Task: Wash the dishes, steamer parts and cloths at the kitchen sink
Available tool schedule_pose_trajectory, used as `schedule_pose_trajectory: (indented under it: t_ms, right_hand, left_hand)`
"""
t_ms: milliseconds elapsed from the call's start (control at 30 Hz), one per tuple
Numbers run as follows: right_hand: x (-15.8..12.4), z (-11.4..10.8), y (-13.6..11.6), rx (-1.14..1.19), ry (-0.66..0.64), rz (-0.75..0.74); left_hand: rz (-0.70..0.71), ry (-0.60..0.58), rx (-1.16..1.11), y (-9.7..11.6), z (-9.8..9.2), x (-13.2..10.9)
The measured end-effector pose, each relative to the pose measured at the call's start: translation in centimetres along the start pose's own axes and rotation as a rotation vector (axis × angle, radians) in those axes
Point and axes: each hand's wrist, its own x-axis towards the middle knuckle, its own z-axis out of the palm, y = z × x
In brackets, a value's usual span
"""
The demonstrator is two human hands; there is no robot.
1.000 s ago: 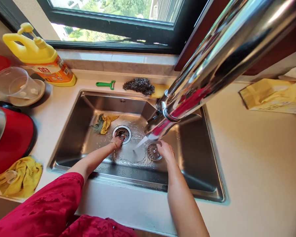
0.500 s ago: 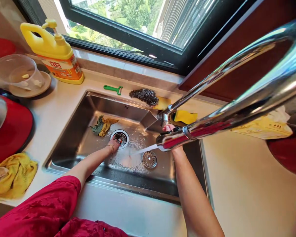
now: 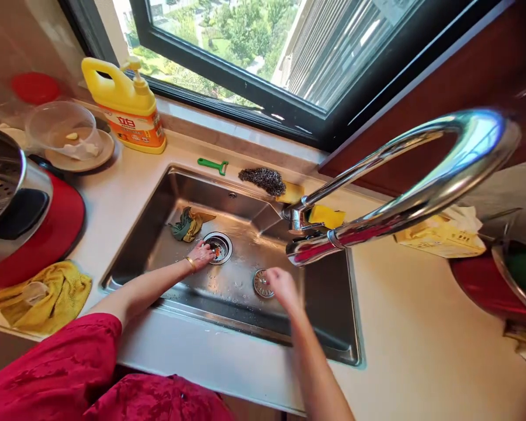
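My left hand (image 3: 200,255) reaches to the left rim of the sink drain (image 3: 228,250), its bent fingers closed at the drain basket (image 3: 220,248). Small orange bits show in the basket, and the fingertips are partly hidden. Slightly blurred, my right hand (image 3: 282,285) is over the right side of the round metal drain cover (image 3: 262,285), with its fingers curled together and nothing seen in them. The cover lies on the floor of the steel sink (image 3: 245,325). Above and right of it hangs the chrome faucet (image 3: 315,248), with no stream coming out.
A crumpled green and yellow cloth (image 3: 188,224) lies in the sink. Behind are a green peeler (image 3: 211,165), a steel wool pad (image 3: 263,180) and a yellow sponge (image 3: 326,217). A yellow detergent jug (image 3: 129,111) and a yellow towel (image 3: 48,298) are on the left.
The water stream has stopped. My right hand has left the faucet and moved down and left to the drain cover. My left hand stays at the drain. The view has shifted a little.
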Motion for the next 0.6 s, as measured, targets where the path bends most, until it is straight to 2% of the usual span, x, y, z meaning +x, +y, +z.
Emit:
schedule_pose_trajectory:
  t_ms: [33, 100, 133, 200, 267, 333, 467, 600]
  right_hand:
    - [-1.1, 2.4, -0.8, 0.074, -0.16, -0.015]
    - [-2.2, 6.5, -3.0, 0.165, -0.256, -0.073]
    - [-2.2, 7.9, -4.2, 0.187, -0.235, -0.088]
    - [-1.1, 9.5, -6.8, 0.225, -0.112, -0.127]
    - [0.4, 9.5, -8.9, 0.287, -0.005, -0.212]
    - [1.8, 8.6, -10.5, 0.361, 0.014, -0.32]
    - [3.1, 6.3, -12.2, 0.446, -0.054, -0.421]
    - [3.8, 5.4, -13.7, 0.541, -0.125, -0.54]
  left_hand:
    - [0.003, 0.021, -0.003, 0.2, -1.0, -0.7]
    - [0.011, 0.07, 0.0, 0.6, -3.3, -1.9]
    - [0.016, 0.106, 0.004, 0.9, -4.5, -2.6]
    - [0.026, 0.206, 0.018, 1.6, -7.1, -3.8]
    - [0.021, 0.307, 0.03, 2.5, -9.7, -5.0]
    - [-0.002, 0.369, 0.033, 3.4, -12.0, -6.2]
    - [-0.108, 0.429, 0.028, 4.9, -15.8, -8.1]
    - [-0.233, 0.497, 0.041, 5.4, -18.4, -9.3]
